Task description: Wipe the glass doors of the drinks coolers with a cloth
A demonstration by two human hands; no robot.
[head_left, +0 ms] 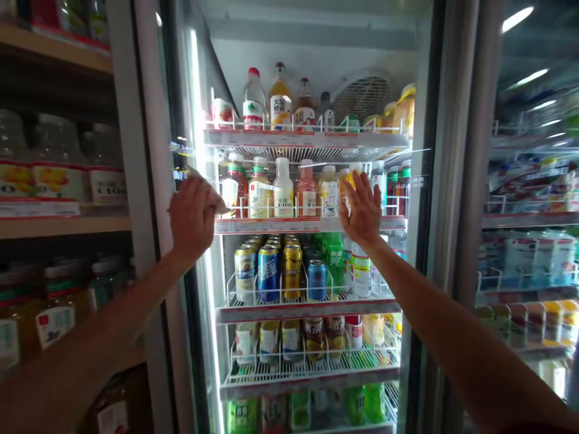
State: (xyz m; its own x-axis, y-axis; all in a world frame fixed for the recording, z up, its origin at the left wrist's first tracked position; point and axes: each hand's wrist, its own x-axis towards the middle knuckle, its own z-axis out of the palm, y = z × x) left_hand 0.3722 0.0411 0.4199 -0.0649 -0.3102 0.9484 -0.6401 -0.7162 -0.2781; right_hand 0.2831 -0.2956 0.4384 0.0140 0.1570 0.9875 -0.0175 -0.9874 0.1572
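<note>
My left hand (193, 211) is closed around a pale cloth (216, 198), pressed against or just before the glass door (298, 54) of a drinks fridge, near its left side. Only folded edges of the cloth show past the fingers. On the right, my right hand (362, 208) is raised with fingers spread and palm toward the glass, holding nothing. Whether the palm touches the glass I cannot tell. Behind the hands, a row of bottles (283, 190) stands on the second fridge shelf (289, 225).
Beer cans (292, 271) stand on the middle shelf, with more cans and green bottles below. Tall bottles (280, 99) line the top shelf. A wooden shelf (63, 226) with large bottles is at the left. Another glass-fronted fridge (527, 217) stands at the right.
</note>
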